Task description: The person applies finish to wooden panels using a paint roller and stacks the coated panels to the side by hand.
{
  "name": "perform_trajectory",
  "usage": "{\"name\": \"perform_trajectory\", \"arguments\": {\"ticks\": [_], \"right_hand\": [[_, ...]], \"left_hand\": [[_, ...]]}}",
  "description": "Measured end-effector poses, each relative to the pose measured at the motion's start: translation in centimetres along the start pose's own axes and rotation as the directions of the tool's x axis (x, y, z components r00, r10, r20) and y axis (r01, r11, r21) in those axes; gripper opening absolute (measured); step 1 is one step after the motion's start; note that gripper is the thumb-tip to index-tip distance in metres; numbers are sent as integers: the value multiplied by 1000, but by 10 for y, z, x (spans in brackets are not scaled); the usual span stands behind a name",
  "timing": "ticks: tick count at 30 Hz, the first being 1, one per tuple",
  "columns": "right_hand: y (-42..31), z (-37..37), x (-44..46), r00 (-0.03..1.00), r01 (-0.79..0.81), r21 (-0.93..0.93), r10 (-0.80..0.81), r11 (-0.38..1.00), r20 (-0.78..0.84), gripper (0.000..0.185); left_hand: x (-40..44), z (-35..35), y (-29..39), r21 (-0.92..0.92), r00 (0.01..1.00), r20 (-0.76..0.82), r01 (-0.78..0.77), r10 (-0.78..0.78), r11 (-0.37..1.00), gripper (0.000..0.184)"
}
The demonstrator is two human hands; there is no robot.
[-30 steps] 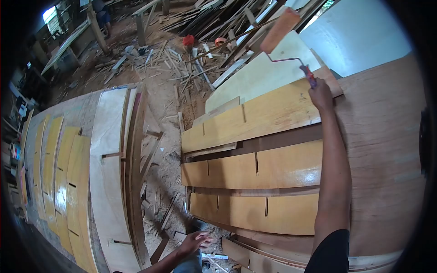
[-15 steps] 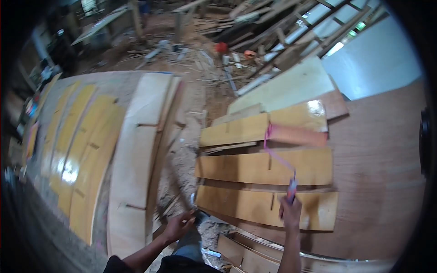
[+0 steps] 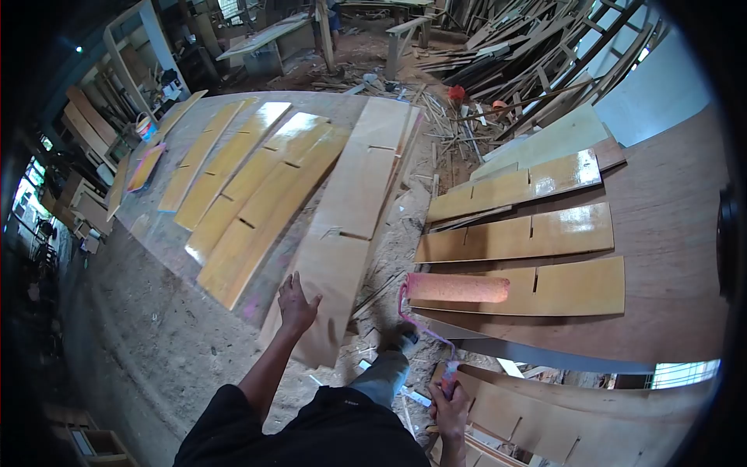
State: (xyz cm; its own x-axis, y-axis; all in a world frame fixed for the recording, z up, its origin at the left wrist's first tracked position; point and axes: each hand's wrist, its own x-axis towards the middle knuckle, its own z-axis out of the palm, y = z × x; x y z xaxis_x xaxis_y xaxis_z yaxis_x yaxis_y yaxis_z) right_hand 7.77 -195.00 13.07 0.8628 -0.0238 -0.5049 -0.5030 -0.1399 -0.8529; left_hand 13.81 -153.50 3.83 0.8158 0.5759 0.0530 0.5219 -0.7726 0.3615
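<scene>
My right hand [image 3: 451, 406] is wrapped round the handle of a paint roller [image 3: 461, 288] with a pink-orange sleeve and a bent pink wire frame. The sleeve is over the left part of the nearest yellow-coated board [image 3: 580, 284]; whether it touches I cannot tell. Fingers spread, my left hand [image 3: 296, 305] is over the near end of a stack of pale, uncoated boards [image 3: 342, 210]. Contact with the top board is not clear. Short dark slots show in the boards.
Glossy yellow boards [image 3: 264, 206] lie on a panel to the left, with an orange-and-pink tray [image 3: 145, 167] and a bucket [image 3: 145, 127] beyond. More coated boards [image 3: 517, 233] rest on a brown sheet [image 3: 669, 233]. Scrap wood [image 3: 537, 47] is piled behind; uncoated boards [image 3: 537, 416] lie near right.
The view has swung left. My left hand has risen and spread over the pale stack. The roller has come from the farther coated boards to the nearest one, still in my right hand.
</scene>
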Motion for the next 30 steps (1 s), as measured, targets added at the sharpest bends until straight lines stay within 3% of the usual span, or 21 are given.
{"name": "perform_trajectory", "arguments": {"ticks": [1, 3, 4, 7, 8, 11, 13, 15, 16, 18, 19, 21, 26, 28, 29, 30], "right_hand": [[1, 11, -14, 1000, 10, 7, -10, 1000, 7, 19], [5, 32, -31, 997, 44, 15, -44, 999, 63, 19], [6, 42, -40, 996, 57, 1, -57, 998, 61, 19], [20, 63, -64, 989, 108, 20, -110, 994, 103, 20], [27, 70, -71, 986, 110, 45, -114, 993, 117, 21], [28, 89, -97, 987, 94, 48, -99, 994, 128, 23], [39, 98, -106, 989, 84, 27, -87, 996, 123, 25], [41, 110, -110, 991, 90, -27, -87, 996, 101, 25], [42, 118, -109, 992, 91, -31, -88, 995, 91, 25], [44, 135, -109, 995, 93, -69, -90, 993, 37, 24], [44, 144, -108, 997, 78, -76, -76, 994, 31, 24], [32, 167, -100, 996, 82, -62, -83, 995, -11, 22], [24, 242, -82, 987, 88, -23, -91, 996, -131, 20], [14, 277, -80, 979, 78, 51, -67, 996, -193, 18], [11, 297, -77, 978, 59, 47, -49, 997, -204, 18], [12, 316, -69, 972, 66, 46, -54, 997, -229, 19]], "left_hand": [[-6, -5, -17, 3, 1000, -14, -1, 1, 1000, 93], [-8, -8, -41, -16, 972, 203, 128, -122, 992, 108], [-8, 4, -61, -32, 966, 245, 98, -87, 995, 112], [-19, -3, -76, -26, 950, 309, -29, 36, 999, 113], [-20, 14, -91, -39, 962, 262, -72, 80, 997, 115], [-45, -15, -62, 73, 967, 244, -100, 79, 992, 118], [-56, -28, -49, 9, 952, 296, -89, 82, 996, 126], [-61, -40, -29, 213, 956, 95, -292, 277, 932, 132], [-58, -34, -22, 204, 954, 98, -298, 283, 933, 132], [-56, -19, -17, 106, 798, 247, -586, 549, 804, 132], [-54, -12, -21, 96, 795, 260, -586, 548, 805, 132], [-41, -3, -30, -45, 683, 367, -664, 631, 746, 128], [-23, -14, -79, 22, 627, 395, -737, 671, 676, 126], [-16, -26, -92, -33, 609, 245, -772, 754, 635, 104], [-7, -23, -97, -49, 602, 260, -773, 755, 633, 104], [7, -18, -98, -248, 633, 232, -695, 738, 674, 85]]}}
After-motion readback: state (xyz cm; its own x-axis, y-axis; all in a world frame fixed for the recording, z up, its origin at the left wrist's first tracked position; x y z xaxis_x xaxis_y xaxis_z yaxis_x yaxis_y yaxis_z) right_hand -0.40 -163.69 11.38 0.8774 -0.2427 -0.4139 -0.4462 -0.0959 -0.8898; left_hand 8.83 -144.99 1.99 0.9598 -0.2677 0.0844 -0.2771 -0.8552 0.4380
